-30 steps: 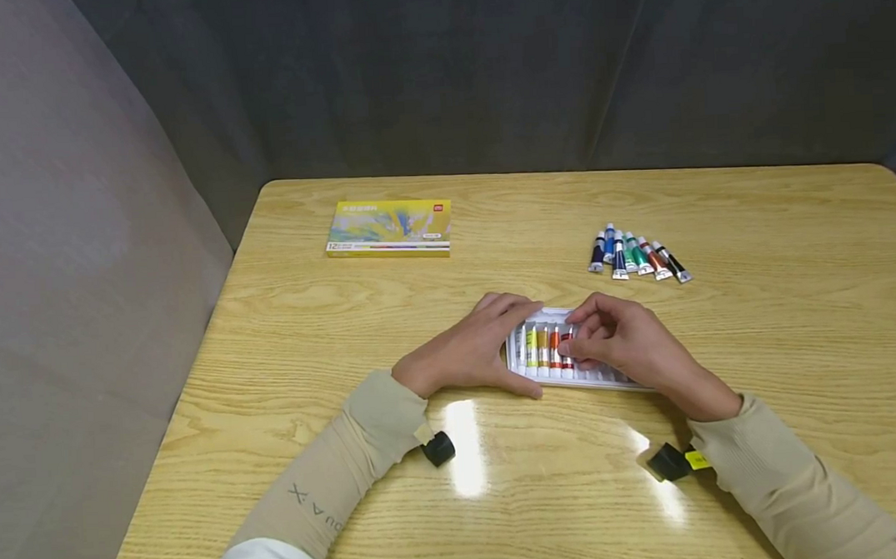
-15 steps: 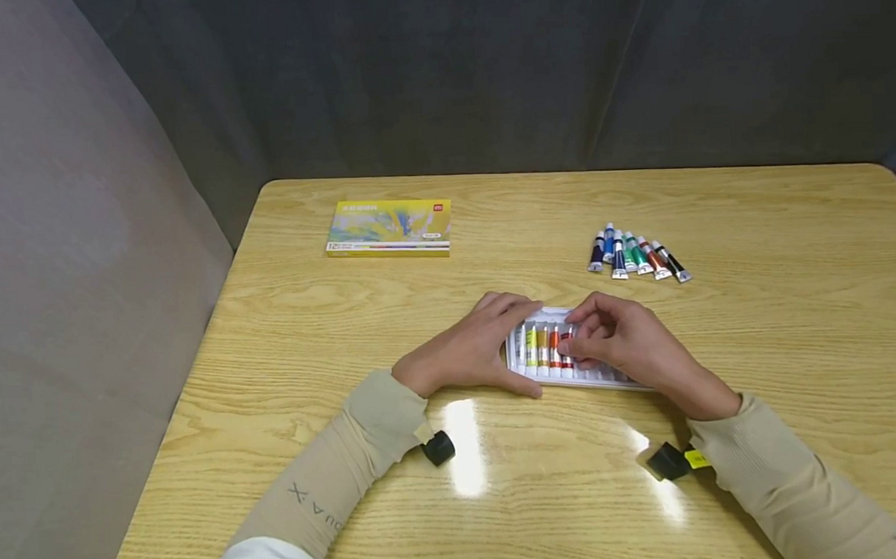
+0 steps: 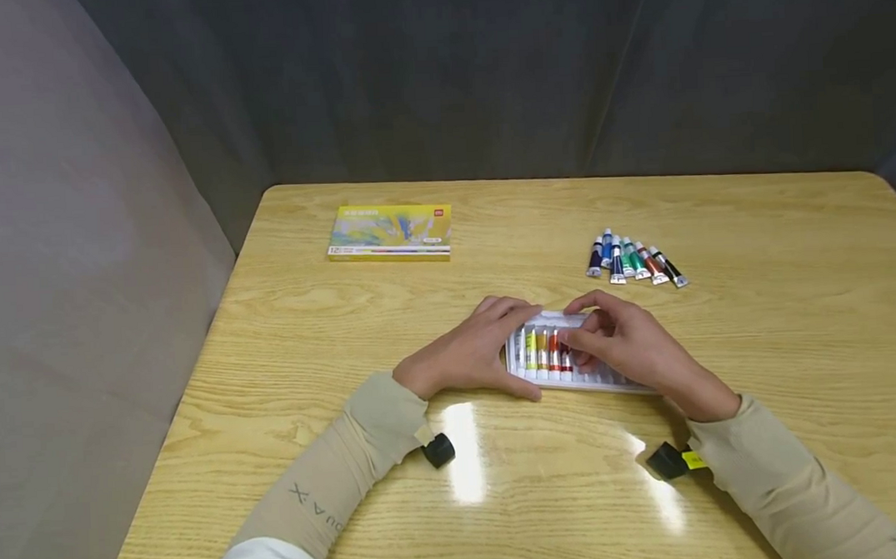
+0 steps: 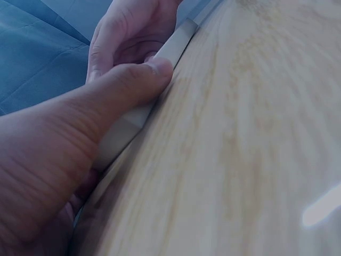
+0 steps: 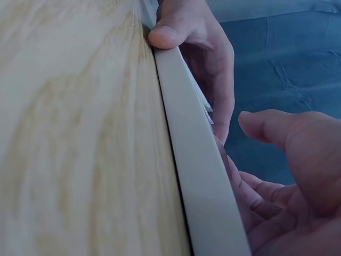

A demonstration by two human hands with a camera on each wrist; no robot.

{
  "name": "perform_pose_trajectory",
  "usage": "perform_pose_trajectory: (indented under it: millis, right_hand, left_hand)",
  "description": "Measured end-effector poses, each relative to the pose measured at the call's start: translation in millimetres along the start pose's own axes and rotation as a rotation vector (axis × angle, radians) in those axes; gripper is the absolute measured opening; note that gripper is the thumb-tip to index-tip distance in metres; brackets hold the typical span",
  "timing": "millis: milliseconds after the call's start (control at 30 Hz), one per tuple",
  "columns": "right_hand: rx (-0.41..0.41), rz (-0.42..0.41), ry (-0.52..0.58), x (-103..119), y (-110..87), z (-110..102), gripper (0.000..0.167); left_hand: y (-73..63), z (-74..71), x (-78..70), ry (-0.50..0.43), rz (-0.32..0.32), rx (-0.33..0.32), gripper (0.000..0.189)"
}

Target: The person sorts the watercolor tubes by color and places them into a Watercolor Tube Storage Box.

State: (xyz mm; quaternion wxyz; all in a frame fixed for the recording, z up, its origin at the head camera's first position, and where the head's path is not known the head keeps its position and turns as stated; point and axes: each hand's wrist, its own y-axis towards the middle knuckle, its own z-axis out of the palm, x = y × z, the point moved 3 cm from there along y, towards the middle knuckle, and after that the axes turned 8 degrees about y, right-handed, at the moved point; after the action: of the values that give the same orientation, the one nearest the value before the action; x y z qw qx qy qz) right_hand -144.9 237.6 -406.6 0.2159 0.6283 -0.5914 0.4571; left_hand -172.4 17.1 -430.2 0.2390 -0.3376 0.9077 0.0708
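Observation:
A white plastic tray (image 3: 553, 316) of paint tubes lies on the wooden table. Clear, yellow, ochre, orange-red and dark red tubes stand side by side in its left slots. My left hand (image 3: 481, 345) grips the tray's left end, with the thumb along the near side. My right hand (image 3: 623, 338) is over the tray, its fingers beside the dark red tube (image 3: 567, 364). In the right wrist view, the thumb (image 5: 266, 125) is raised apart from the fingers, with nothing pinched between them. The right hand covers part of the tray's right side.
Several loose paint tubes (image 3: 637, 260), in blue, green, brown and black, lie in a cluster behind the tray. A yellow paint box (image 3: 389, 233) lies at the back left. Dark cloth (image 3: 439, 80) hangs behind the table (image 3: 308, 336).
My right thumb has lifted off the dark red tube and moved slightly away from me. The left hand and tray stay in place. The head view has tilted slightly.

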Motion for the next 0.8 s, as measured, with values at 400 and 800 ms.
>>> perform_pose_trajectory:
  millis: [400,800]
  right_hand:
    - [-0.014,-0.031,-0.045,3,1.3,-11,0.042]
    - [-0.081,-0.072,-0.029,10,2.5,-44,0.033]
  left_hand:
    - [-0.5,3.8,3.0,0.0,-0.011,-0.005,0.114]
    - [0.5,0.8,0.4,0.008,-0.008,0.005,0.115]
